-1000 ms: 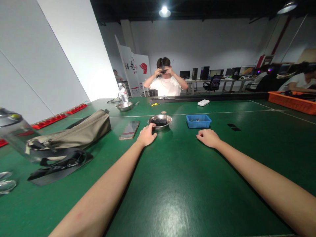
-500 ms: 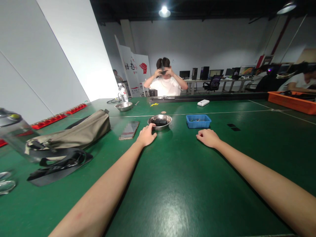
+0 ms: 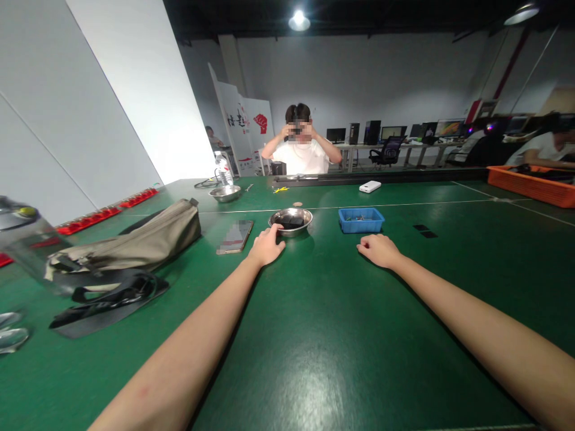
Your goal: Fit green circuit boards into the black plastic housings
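My left hand (image 3: 266, 245) lies at the near left side of a shiny metal bowl (image 3: 306, 222). Its index finger hooks over the rim and the thumb sits outside, below it. Inside the bowl are dark, flat pieces (image 3: 293, 222). My right hand (image 3: 378, 250) rests on the table as a loose fist, fingers curled under, and I see nothing in it. Just beyond that hand stands a blue plastic tray (image 3: 362, 226) with small bits inside. Two thin black pieces (image 3: 425, 231) lie to its right.
A phone (image 3: 235, 237) lies left of my left hand. Farther left are a grey-green bag (image 3: 130, 245) and a clear jug (image 3: 31, 251). A second metal bowl (image 3: 225, 193), a water bottle (image 3: 223, 170) and a white device (image 3: 370, 187) stand beyond. Opposite sits a person (image 3: 303, 149); an orange basket (image 3: 534, 187) is at right.
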A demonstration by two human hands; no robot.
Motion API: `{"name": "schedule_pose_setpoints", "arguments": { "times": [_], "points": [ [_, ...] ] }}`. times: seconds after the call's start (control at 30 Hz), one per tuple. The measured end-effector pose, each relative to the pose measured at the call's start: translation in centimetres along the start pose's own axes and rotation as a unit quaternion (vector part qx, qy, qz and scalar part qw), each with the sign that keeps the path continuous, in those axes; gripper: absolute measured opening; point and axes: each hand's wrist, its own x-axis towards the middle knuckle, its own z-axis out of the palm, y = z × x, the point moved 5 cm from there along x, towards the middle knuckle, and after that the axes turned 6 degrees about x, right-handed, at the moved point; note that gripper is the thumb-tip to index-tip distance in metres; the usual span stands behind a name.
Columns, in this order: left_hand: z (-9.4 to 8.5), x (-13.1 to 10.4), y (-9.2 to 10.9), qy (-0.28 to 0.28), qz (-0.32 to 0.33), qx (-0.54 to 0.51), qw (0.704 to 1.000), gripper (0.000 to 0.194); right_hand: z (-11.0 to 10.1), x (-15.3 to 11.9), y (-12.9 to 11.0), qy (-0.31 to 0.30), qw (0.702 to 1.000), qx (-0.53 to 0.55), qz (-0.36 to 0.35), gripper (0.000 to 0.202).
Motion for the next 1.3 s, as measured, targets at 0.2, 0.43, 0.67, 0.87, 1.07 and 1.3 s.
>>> {"name": "schedule_pose_setpoints", "arguments": {
  "times": [0.2,0.43,0.67,0.87,1.07,1.3],
  "points": [
    [0.0,0.1,0.0,0.015,-0.001,-0.03,0.999,0.042,0.0,0.0,0.0,-0.002,1.0,0.005,0.0,0.031],
    [-1.0,-0.4,1.1,0.031,0.053,-0.138,0.988,0.035,0.0,0.1,0.1,0.008,0.999,0.034,0.004,0.029],
    [-0.6,-2.3,6.9,0.016,0.143,-0.201,0.969,0.036,-0.3,0.1,0.6,0.05,0.989,0.136,0.036,0.024],
    [-0.4,-4.3,9.9,0.005,0.227,-0.163,0.96,0.039,-0.1,-1.0,1.0,0.052,0.956,0.287,0.029,0.049],
    [-0.8,-5.0,10.2,-0.031,0.279,-0.135,0.95,0.04,0.2,-3.2,-0.5,0.03,0.884,0.466,-0.019,0.026],
    [-1.9,-5.6,10.5,-0.116,0.314,-0.201,0.921,0.081,-0.2,-3.5,-1.0,0.011,0.863,0.503,0.052,0.006]
  ]
}}
